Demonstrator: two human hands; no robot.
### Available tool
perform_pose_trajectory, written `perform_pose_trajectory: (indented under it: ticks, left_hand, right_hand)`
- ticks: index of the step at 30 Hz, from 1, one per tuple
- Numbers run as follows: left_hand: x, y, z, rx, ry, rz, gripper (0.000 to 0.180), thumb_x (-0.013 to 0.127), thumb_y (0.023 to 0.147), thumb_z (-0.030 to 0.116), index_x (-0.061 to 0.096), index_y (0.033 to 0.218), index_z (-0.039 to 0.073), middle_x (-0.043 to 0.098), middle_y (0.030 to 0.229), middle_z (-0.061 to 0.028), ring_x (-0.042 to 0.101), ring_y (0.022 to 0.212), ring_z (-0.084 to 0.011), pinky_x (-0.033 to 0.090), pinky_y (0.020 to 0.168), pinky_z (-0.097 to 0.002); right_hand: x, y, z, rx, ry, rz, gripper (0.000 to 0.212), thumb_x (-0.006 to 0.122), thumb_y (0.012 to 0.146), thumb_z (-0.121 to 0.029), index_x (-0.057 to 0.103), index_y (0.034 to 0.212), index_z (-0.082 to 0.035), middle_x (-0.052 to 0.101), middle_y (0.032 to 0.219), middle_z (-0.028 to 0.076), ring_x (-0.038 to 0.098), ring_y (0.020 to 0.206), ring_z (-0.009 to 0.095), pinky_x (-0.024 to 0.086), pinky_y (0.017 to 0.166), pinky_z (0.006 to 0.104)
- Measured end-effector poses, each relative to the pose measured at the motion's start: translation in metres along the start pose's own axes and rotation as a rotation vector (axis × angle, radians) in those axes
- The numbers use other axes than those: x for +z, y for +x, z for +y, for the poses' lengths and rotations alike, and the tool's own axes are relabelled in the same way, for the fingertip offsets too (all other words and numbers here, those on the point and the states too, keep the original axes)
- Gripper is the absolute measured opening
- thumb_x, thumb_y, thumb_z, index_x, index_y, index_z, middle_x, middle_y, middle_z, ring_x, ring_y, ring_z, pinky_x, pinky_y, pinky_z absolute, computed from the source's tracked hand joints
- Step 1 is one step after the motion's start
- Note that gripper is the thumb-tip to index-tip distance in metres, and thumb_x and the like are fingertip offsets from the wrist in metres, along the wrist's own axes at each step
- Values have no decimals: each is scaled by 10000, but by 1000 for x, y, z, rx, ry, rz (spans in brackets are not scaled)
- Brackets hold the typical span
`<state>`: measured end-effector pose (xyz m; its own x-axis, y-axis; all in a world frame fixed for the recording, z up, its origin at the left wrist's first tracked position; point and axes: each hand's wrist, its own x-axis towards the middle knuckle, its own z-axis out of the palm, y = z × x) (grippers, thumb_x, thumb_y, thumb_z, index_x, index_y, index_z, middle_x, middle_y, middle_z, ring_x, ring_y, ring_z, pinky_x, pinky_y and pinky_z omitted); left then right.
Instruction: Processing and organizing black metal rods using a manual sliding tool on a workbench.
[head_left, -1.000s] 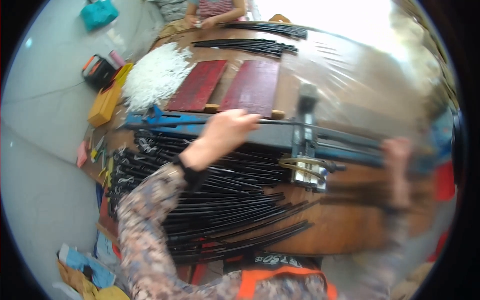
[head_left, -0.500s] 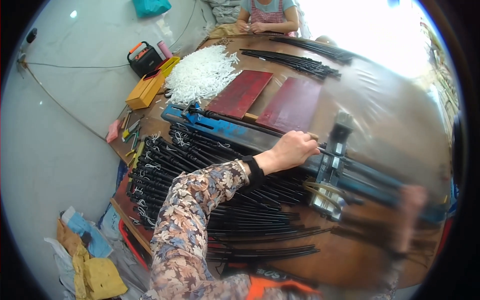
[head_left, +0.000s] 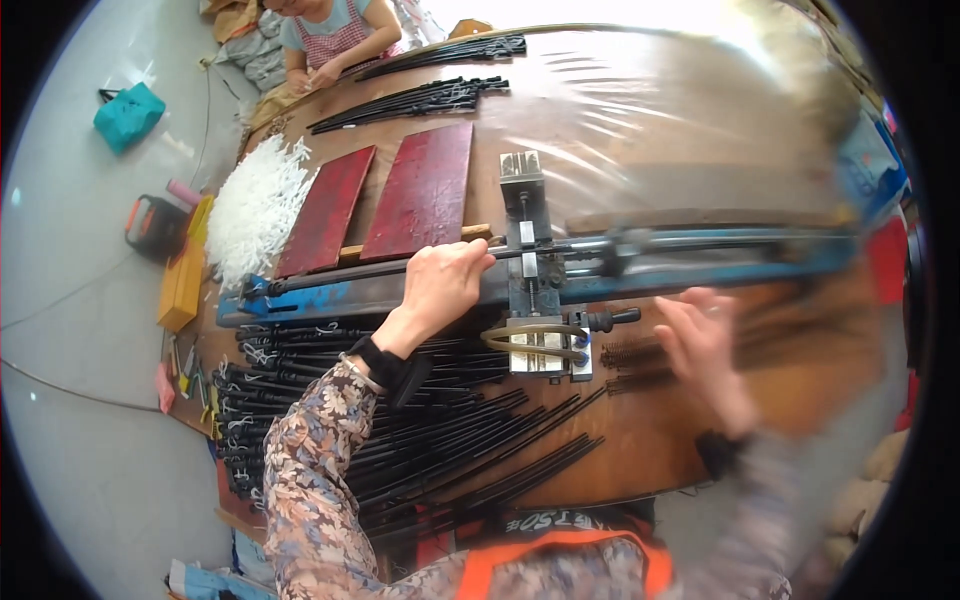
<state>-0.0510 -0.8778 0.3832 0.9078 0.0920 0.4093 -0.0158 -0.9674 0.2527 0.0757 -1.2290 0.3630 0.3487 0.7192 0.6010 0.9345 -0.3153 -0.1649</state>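
Observation:
My left hand (head_left: 446,286) is closed around a thin black rod (head_left: 365,271) just left of a metal clamp unit (head_left: 541,345). The rod lies along a long blue and grey rail (head_left: 330,297), and its far end passes into the clamp. My right hand (head_left: 697,335), slightly blurred, hovers right of the clamp with its fingers apart and nothing in them. Closest to it is the clamp's black lever handle (head_left: 612,318). Beneath my left forearm, several black rods with white cords (head_left: 270,390) lie side by side.
Two dark red boards (head_left: 420,190) lie beyond the rail, beside a heap of small white pieces (head_left: 255,210). Bundles of black rods (head_left: 420,103) rest farther back. A co-worker in a checked apron (head_left: 340,42) sits at the far left. A yellow box (head_left: 183,280) stands at the left edge.
The view has swung to the right. My right hand has come from low at the far right up toward the clamp's lever handle. My left hand stays closed beside the clamp.

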Motion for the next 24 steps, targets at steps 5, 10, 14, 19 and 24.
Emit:
perform_pose_trajectory:
  ticks: [5,10,14,19,24]
  left_hand:
    - [-3,-4,0,-7,-20,7,237,646,941,238,567,791,73,641,722,-125,662,714,-346,491,611,-455]
    - [3,-13,-8,17,64,11,226,643,942,235,557,791,91,632,733,-96,655,714,-317,480,622,-437]
    - [8,-2,-8,207,166,129,191,649,938,250,558,849,107,607,762,-62,650,754,-273,491,619,-407]
    - [-31,-19,-91,331,377,154,137,686,893,233,589,881,138,597,796,-22,617,760,-226,470,689,-371]
    - [-40,-57,-76,131,571,311,116,720,861,254,653,895,165,614,879,4,601,853,-198,403,763,-399]
  right_hand:
    - [24,10,-15,18,222,-68,261,699,883,-111,668,1126,-23,659,942,96,601,935,287,426,839,412]
    - [42,8,-10,157,576,-166,171,665,893,-23,641,1062,-7,594,856,135,588,796,294,478,715,384]
    - [38,10,-1,448,766,-331,359,718,874,-59,631,1219,-15,672,1113,165,686,1014,221,550,824,345]
    - [43,-43,-28,-128,56,-441,789,892,686,-265,569,1372,-45,597,1384,146,582,1247,379,504,1016,453]
    - [69,-55,-26,-39,157,-135,360,820,719,-113,715,1051,-22,698,1088,128,633,1072,362,544,875,435]
